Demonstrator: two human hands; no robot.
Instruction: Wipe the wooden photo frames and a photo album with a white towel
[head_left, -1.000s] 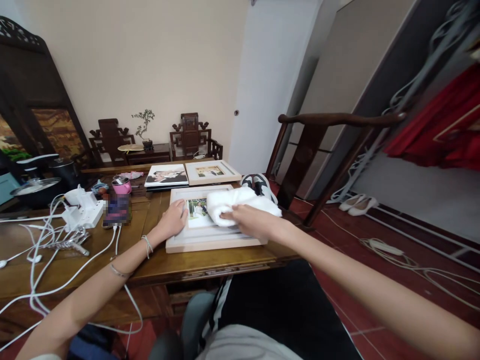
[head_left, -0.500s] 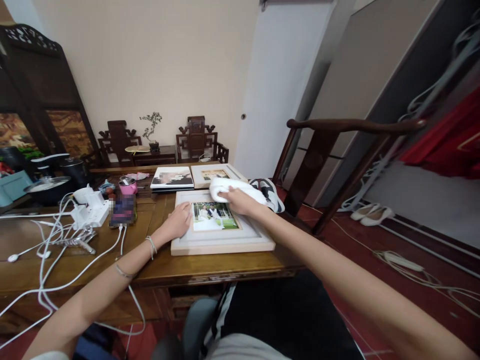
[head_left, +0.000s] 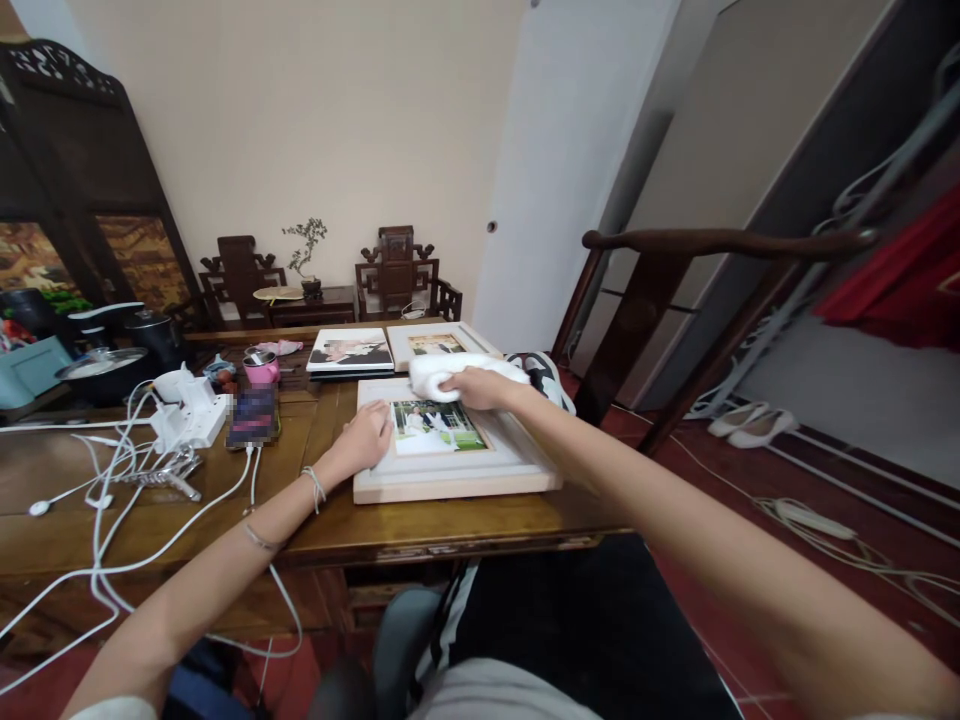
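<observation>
A pale picture frame (head_left: 457,485) lies flat on the wooden table, with a photo (head_left: 435,428) of people on grass at its centre. My left hand (head_left: 366,436) grips the frame's left side, its fingers bent over the border beside the photo. In my right hand (head_left: 480,388) is a folded white towel (head_left: 435,375), pressed against the far part of the frame just above the photo. The fingers wrap round the towel and partly hide it.
Behind lie a second frame (head_left: 420,335) and a stack of pictures (head_left: 349,350). Sneakers (head_left: 551,380) stand to the right by a wooden chair (head_left: 637,320). Leftward are a phone (head_left: 253,416), a power strip (head_left: 196,420) with tangled white cables, a pink cup (head_left: 262,368) and a pot (head_left: 105,372).
My right hand has shifted the towel slightly left across the far side of the frame. The left hand stays on the left border. The whole view has moved a little.
</observation>
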